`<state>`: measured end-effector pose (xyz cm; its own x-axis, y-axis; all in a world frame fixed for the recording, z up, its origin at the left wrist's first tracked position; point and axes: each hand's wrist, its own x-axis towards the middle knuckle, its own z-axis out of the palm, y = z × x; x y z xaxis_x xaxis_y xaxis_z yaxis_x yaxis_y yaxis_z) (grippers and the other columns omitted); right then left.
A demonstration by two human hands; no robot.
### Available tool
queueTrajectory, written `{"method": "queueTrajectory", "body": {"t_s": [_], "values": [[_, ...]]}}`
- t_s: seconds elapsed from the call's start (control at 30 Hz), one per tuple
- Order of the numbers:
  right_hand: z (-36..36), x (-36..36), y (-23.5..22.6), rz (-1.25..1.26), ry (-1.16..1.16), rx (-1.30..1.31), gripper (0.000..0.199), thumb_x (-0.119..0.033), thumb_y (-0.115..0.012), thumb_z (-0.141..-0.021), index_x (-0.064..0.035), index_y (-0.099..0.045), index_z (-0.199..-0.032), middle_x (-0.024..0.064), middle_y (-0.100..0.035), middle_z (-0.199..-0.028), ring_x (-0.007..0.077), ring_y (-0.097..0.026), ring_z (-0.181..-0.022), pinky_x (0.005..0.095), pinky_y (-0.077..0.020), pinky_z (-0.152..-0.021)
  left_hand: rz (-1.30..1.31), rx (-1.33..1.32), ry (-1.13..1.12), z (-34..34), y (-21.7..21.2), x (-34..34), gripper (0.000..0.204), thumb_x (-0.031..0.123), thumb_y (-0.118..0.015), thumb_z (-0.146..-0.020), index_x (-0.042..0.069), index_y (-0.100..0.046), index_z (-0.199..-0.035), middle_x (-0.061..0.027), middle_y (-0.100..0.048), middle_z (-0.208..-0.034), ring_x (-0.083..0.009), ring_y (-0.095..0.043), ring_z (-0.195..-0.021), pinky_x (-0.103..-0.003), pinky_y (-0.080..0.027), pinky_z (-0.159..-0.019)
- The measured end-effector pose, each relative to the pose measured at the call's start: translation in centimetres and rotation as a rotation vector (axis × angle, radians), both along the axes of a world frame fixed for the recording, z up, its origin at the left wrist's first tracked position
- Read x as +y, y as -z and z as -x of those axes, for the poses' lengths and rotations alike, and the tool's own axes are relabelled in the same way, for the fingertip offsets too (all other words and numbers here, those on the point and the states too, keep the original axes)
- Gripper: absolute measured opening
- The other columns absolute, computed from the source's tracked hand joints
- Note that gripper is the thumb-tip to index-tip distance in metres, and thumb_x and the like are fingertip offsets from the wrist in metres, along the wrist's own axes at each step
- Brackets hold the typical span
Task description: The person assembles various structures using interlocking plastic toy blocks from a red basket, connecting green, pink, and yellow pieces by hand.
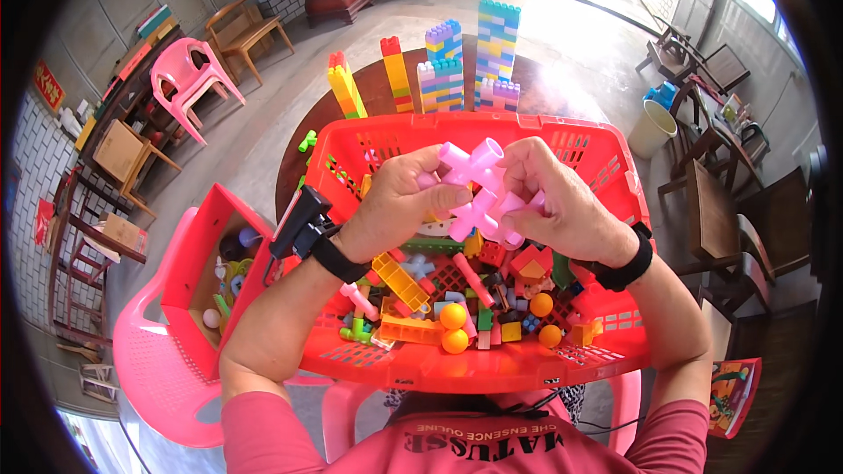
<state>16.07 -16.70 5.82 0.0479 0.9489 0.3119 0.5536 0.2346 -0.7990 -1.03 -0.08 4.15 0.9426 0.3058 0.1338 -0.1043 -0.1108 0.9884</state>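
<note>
Two hands meet above a red plastic basket (606,177), both gripping one cluster of pink connector pieces (479,193). Left hand (399,206): fingers curled and pinching the cluster's left side, thumb on the lower piece. Right hand (562,202): fingers wrapped around its right side, tips pressed on the pink tubes. The cluster is held clear of the basket contents, over its middle. Below in the basket: loose mixed bricks, including a yellow perforated brick (399,281) and three orange balls (454,316) near the front wall. Black wristbands on both wrists; the left one carries a small black device (299,221). Beyond the basket, on a round dark surface (373,88), stand several stacked brick towers (496,53). A smaller red bin (198,246) sits on a pink chair (149,369) at the left.
</note>
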Motion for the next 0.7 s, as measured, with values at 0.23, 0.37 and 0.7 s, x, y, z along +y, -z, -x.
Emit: {"method": "queueTrajectory", "body": {"t_s": [0.23,0.37,0.7], "values": [[0.9,0.4,0.7,-0.134,0.145,0.136,0.029,-0.003,-0.07,-0.079,-0.0029,-0.051,-0.101,0.0044,-0.059,-0.084,0.0093,-0.058,-0.073,0.025,-0.0477,-0.063,0.073,-0.047,0.014,0.0,-0.2,-0.9,0.03,0.017,-0.068,-0.09,0.004,-0.061,-0.115,0.0009,-0.065,-0.096,-0.0029,-0.06,-0.083,-0.02,-0.05,-0.07],[1.2,0.1,0.3,-0.128,0.18,0.148,0.024,-0.003,-0.07,-0.08,-0.0035,-0.052,-0.096,0.003,-0.059,-0.082,0.0073,-0.056,-0.068,0.023,-0.0464,-0.059,0.147,-0.055,0.035,0.1,-0.4,-1.3,0.031,0.019,-0.069,-0.09,0.004,-0.06,-0.116,0.0007,-0.065,-0.095,-0.0031,-0.059,-0.079,-0.019,-0.049,-0.066],[1.8,-0.5,0.3,-0.359,0.208,-0.131,0.03,-0.007,-0.073,-0.081,-0.0032,-0.049,-0.098,0.0028,-0.054,-0.075,0.0087,-0.053,-0.063,0.0238,-0.0439,-0.055,0.192,-0.035,0.157,0.6,-1.1,-2.3,0.026,0.016,-0.069,-0.089,0.002,-0.062,-0.11,-0.0015,-0.065,-0.088,-0.0047,-0.056,-0.063,-0.019,-0.044,-0.055]]}}
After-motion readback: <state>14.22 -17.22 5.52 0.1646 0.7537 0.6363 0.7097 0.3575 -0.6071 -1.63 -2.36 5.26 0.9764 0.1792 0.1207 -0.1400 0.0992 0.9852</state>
